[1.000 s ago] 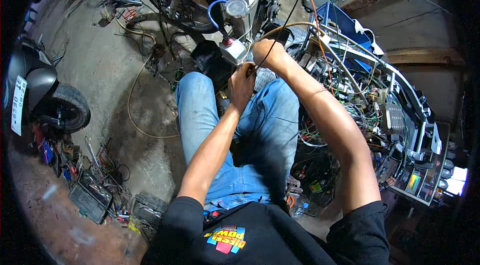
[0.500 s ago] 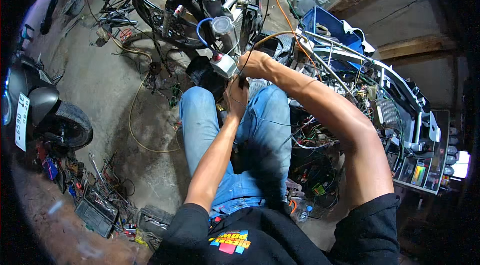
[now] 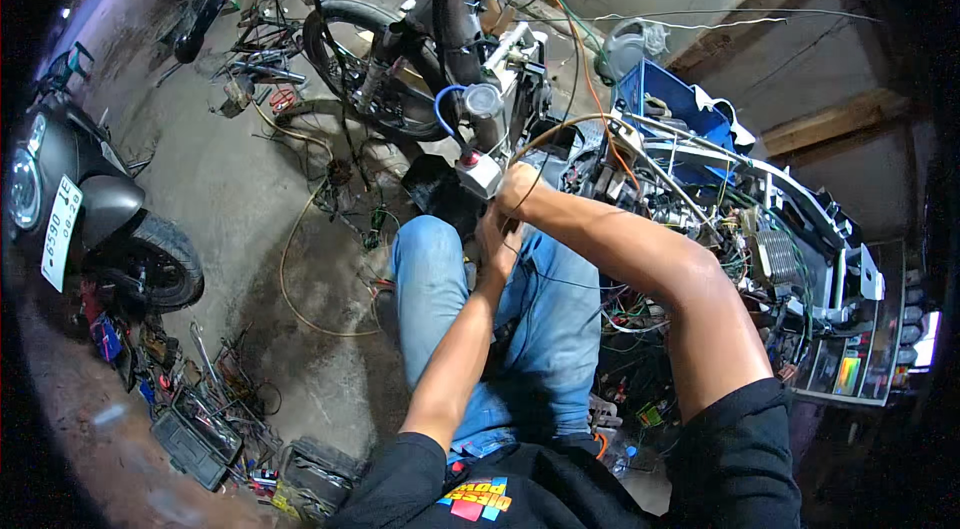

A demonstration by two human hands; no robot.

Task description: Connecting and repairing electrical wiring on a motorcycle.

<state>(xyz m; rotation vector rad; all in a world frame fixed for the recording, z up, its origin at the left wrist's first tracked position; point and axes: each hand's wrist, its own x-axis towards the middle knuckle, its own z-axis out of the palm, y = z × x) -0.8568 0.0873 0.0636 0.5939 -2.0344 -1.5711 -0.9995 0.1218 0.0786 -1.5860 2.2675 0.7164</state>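
My right hand (image 3: 518,187) is curled just below and right of a pale box (image 3: 480,175) with a red fitting, at the lower front of a partly stripped motorbike. My left hand (image 3: 497,241) is closed directly beneath it, fingers mostly hidden behind my right hand and a thin dark wire. What either hand grips cannot be made out. A blue hose (image 3: 443,124) curves from near a clear round cap (image 3: 483,101) down to the box. A tan hose (image 3: 553,129) arches over my right hand.
A scooter (image 3: 115,201) stands at left. Tools and cases (image 3: 192,439) lie on the floor. A spoked wheel (image 3: 350,69) is at upper centre. At right are a blue crate (image 3: 690,104), a white frame (image 3: 800,191) and tangled wiring (image 3: 735,229). My knees are below my hands.
The view has shifted, so the surroundings and both hands appear lower in the picture than a second ago. My hands stay closed at the same spot by the box.
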